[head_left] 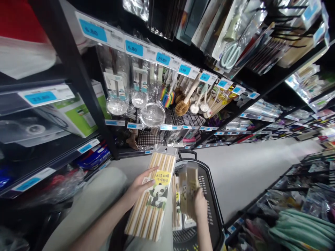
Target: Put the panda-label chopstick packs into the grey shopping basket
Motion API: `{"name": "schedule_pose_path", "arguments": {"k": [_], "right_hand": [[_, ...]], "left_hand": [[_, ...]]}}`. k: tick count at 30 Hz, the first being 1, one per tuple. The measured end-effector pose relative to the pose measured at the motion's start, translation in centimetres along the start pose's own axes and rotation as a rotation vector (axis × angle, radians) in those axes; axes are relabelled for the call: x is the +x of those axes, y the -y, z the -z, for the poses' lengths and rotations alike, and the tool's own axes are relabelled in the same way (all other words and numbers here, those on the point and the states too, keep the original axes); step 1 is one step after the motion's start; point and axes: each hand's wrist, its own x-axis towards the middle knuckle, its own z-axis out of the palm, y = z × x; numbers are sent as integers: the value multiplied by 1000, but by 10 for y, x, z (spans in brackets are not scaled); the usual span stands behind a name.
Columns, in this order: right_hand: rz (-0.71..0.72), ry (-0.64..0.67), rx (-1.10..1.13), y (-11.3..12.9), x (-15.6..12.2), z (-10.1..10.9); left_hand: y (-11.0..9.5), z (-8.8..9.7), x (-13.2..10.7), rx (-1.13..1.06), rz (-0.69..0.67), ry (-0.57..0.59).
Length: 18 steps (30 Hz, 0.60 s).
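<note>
My left hand [138, 186] is on the left edge of a clear pack of chopsticks [151, 209], its fingers across the front by a yellow label with a panda. This pack leans over my right leg, beside the basket. In my right hand [201, 205], smeared by motion, are what look like two more chopstick packs [188, 193], gripped at their right side above the black basket [218, 205]. More chopstick packs [177, 223] lie in the basket, partly hidden under the held ones.
Ahead stands a shelf with wrapped skimmers [152, 113], brushes [182, 107] and a row of blue price tags [134, 48]. Boxed goods [81, 115] fill the left shelf. A grey aisle floor [243, 170] runs off to the right, with green cloth goods [303, 226] on the near right shelf.
</note>
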Motion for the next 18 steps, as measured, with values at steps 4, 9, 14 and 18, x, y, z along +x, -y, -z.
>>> {"name": "schedule_pose_path", "arguments": {"k": [4,9,14,18], "right_hand": [[76,202,-269,21,15,-60],[95,332,-140,34,18,-108],[32,256,-58,18,22,-105],[-119,50,271,10,30,-83]], "left_hand": [[2,0,2,-48,45,9],[1,-1,4,-55,86,0],[2,1,4,-58,113,11],[5,3,5,-64,113,26]]}}
